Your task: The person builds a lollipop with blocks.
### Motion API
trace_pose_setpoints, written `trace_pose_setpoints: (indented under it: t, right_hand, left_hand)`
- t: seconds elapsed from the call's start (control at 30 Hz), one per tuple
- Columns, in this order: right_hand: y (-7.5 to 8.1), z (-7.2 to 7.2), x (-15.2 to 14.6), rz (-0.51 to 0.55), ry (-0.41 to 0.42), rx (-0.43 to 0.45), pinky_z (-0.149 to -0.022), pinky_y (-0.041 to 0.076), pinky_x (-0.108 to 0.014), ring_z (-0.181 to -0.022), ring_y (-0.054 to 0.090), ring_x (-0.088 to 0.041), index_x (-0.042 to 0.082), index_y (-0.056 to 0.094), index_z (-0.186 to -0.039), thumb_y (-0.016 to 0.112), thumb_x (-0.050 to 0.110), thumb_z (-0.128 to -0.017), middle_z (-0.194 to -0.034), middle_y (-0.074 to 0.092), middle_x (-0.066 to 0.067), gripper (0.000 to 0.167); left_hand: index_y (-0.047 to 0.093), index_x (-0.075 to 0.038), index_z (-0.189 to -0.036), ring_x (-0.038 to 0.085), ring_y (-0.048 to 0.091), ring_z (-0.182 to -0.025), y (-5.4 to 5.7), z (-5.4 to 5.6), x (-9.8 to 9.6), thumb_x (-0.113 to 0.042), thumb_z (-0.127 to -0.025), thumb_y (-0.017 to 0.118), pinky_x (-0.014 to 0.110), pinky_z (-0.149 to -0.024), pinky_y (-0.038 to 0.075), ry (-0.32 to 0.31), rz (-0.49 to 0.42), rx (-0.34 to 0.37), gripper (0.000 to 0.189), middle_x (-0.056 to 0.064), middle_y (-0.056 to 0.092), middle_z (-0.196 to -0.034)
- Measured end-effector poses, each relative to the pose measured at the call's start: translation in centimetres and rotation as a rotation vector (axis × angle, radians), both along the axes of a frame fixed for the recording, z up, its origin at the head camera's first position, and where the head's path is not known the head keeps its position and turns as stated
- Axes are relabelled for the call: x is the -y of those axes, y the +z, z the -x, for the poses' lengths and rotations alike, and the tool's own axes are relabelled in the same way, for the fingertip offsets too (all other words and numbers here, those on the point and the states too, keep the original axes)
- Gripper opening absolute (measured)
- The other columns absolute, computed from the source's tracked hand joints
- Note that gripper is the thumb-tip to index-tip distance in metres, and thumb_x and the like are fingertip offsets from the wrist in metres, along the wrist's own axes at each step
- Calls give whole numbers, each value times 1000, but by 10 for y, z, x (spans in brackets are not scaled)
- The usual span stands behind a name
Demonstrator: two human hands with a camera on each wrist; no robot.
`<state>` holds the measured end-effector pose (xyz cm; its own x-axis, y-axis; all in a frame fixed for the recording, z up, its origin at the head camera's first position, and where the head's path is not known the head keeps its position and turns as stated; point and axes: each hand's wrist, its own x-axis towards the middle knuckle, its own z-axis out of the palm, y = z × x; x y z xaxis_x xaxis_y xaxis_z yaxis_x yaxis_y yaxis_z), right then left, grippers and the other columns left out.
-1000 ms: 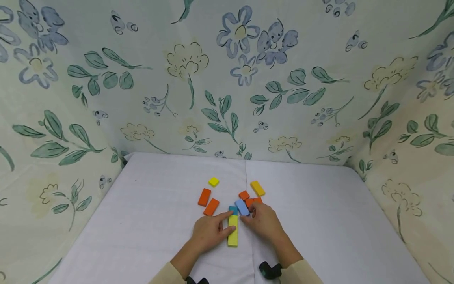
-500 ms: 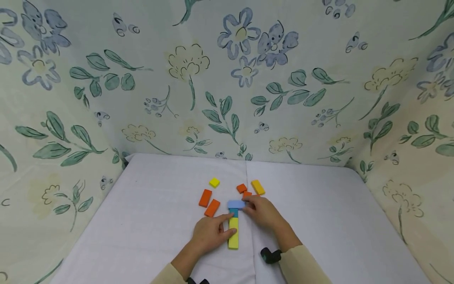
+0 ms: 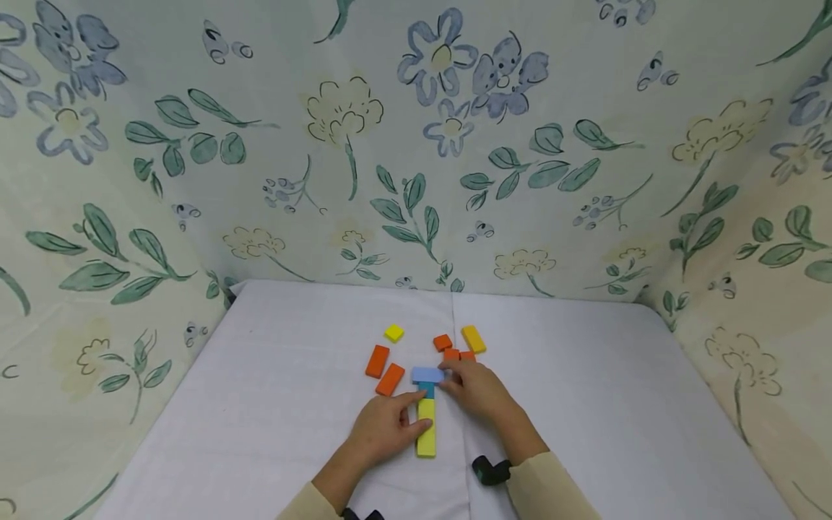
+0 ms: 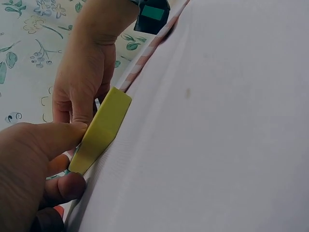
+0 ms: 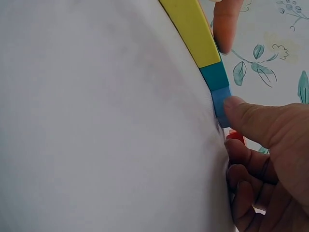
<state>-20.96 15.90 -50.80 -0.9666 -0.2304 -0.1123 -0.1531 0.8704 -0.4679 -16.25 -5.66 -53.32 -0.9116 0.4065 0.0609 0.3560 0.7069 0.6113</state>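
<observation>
A long yellow block (image 3: pixel 425 442) and a teal block (image 3: pixel 426 391) lie end to end, in line, on the white cloth. Across the teal block's far end lies a light blue block (image 3: pixel 425 375), forming a T. My left hand (image 3: pixel 382 427) holds the yellow block, thumb on it and index fingertip by the teal one; the left wrist view shows its thumb against the yellow block (image 4: pixel 102 130). With thumb and index finger, my right hand (image 3: pixel 484 390) pinches the light blue block's right end. In the right wrist view the thumb presses the light blue block (image 5: pixel 220 99).
Two orange blocks (image 3: pixel 377 361) lie left of the T, with a small yellow block (image 3: pixel 393 333) beyond. Right of it are a small orange block (image 3: pixel 443 343), more orange pieces (image 3: pixel 451 354) partly behind my right hand, and an amber block (image 3: pixel 474 339). Floral cloth (image 3: pixel 416 180) hangs behind.
The light blue block has turned from slanting beside the teal block to lying crosswise at its far end, then slid slightly left with my right hand. My left hand has stayed nearly still.
</observation>
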Motion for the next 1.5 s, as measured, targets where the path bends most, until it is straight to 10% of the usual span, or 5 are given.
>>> trace_pose_setpoints:
  t: [0.87,1.5]
  right_hand:
    - [-3,4,-3,106,-26,-6,-69,44,-30,-77,51,-12,24,71,-127,76,34,-93,-84,57,5,36]
    - [5,46,15,39,-408,-63,-65,43,-30,-81,55,-22,10,70,-104,77,49,-87,-87,62,-6,43]
  left_hand:
    - [68,-23,-136,-2,42,-51,-4,3,5,-52,-91,72,19,-51,32,-7,-49,11,54,-17,48,-59]
    - [68,-26,-136,-1,43,-51,-5,3,2,-54,-90,72,19,-51,32,-2,-35,28,54,-17,48,-58]
